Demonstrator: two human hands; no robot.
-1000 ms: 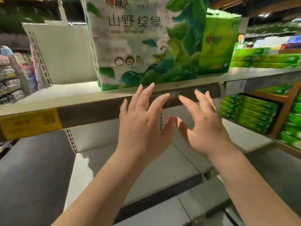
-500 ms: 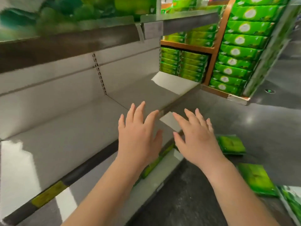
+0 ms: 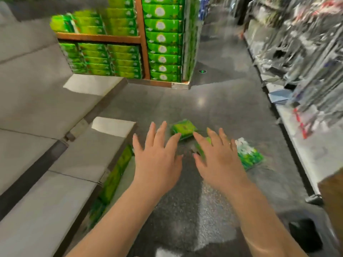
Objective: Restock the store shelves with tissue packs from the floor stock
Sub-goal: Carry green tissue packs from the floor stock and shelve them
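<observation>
Head view: left hand (image 3: pixel 157 160) and right hand (image 3: pixel 220 164), fingers spread, holding nothing; green tissue packs (image 3: pixel 183 129) on the floor (image 3: pixel 222 101) just beyond.

we see a dark speckled floor (image 3: pixel 185 210) across the middle of the frame. on it lie a green tissue pack (image 3: pixel 182 129) at centre, a green-and-white pack (image 3: pixel 249 156) to its right, and green packs (image 3: pixel 113 178) at lower left on the lowest level, under the bare grey shelves (image 3: pixel 46 108).

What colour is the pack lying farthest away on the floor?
Bright green pack, seen in the head view.
</observation>
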